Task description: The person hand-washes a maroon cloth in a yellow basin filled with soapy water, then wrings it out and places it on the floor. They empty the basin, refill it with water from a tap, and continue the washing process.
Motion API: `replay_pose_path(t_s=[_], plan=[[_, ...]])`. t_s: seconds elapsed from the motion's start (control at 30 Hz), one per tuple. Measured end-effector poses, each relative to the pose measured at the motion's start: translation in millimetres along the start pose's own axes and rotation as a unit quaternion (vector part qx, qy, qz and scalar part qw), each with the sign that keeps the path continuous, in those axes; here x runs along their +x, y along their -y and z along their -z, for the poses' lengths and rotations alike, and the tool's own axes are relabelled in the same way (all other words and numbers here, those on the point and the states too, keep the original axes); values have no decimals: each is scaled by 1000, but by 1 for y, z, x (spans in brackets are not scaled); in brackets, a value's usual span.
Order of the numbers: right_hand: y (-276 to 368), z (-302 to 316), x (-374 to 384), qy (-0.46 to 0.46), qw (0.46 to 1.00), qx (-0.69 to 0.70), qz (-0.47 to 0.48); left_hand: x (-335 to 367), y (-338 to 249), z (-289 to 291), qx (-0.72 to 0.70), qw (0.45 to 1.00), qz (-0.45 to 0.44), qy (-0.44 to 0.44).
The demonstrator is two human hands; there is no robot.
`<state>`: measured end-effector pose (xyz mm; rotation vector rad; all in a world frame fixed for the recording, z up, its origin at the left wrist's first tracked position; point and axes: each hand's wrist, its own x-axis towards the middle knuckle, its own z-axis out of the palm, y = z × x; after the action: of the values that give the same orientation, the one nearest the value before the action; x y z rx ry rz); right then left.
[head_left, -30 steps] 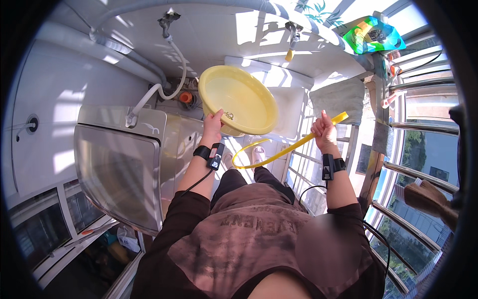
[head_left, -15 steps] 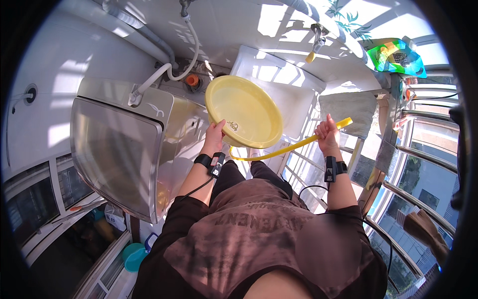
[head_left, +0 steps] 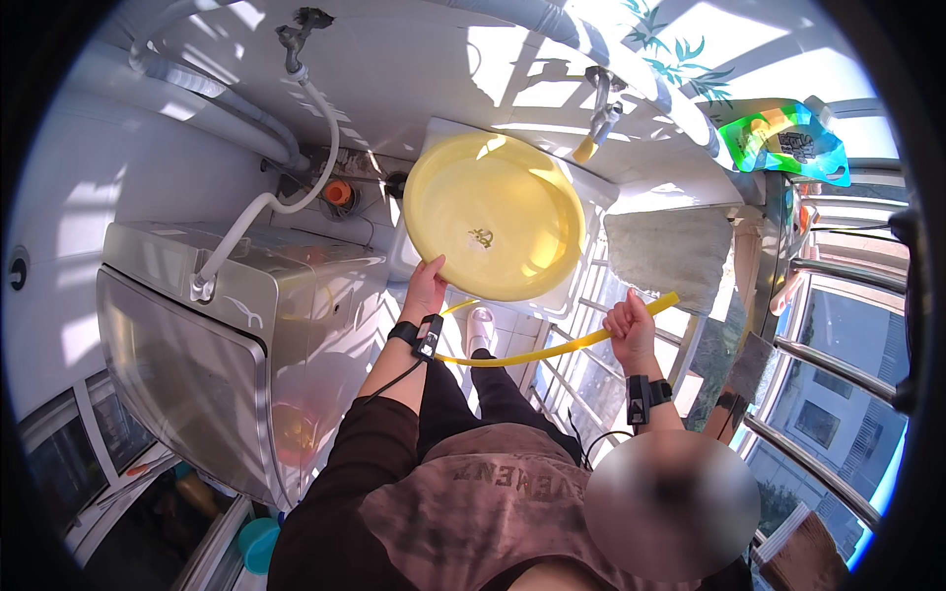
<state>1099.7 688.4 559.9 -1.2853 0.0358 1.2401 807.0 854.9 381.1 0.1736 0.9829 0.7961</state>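
My left hand (head_left: 426, 291) grips the near rim of a round yellow basin (head_left: 493, 212), which is tilted and hangs over a white sink (head_left: 581, 182). A small printed mark shows on the basin's inner floor. Closed round a yellow hose (head_left: 562, 348), my right hand (head_left: 631, 327) holds it near one end, and a short piece sticks out past the fist. From there the hose sags to the left and passes behind my left wrist. Above the sink a wall tap (head_left: 599, 113) has a yellow piece on its spout.
A grey washing machine (head_left: 197, 364) stands on the left, with a white hose (head_left: 320, 167) running to another tap. On the right are a grey cloth (head_left: 670, 256), metal window rails (head_left: 828, 394) and a green-blue pouch (head_left: 783, 143). A teal basin (head_left: 259, 545) sits at lower left.
The basin has moved over the sink and turned its inside more toward me. My right hand, with the hose, is slightly lower and farther left. My view has shifted and one foot now shows.
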Motion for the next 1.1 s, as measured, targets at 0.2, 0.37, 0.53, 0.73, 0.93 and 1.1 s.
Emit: replay_pose_path(t_s=[0.2, 0.37, 0.53, 0.73, 0.93, 1.1], plan=[[-19, 19, 8, -32, 999, 7, -30, 16, 29, 24, 7, 1000, 17, -5], [-25, 21, 19, -30, 999, 4, -40, 30, 55, 57, 70, 990, 101, -64], [-30, 12, 26, -13, 999, 1, -32, 60, 86, 91, 182, 960, 160, -138], [-37, 5, 29, -12, 999, -11, -33, 90, 96, 101, 161, 969, 150, -108], [-41, -14, 29, 10, 999, 4, -39, 42, 81, 46, 400, 900, 118, -129], [-41, -71, 33, 43, 997, 15, -55, -62, 79, 21, 448, 819, 172, 315]])
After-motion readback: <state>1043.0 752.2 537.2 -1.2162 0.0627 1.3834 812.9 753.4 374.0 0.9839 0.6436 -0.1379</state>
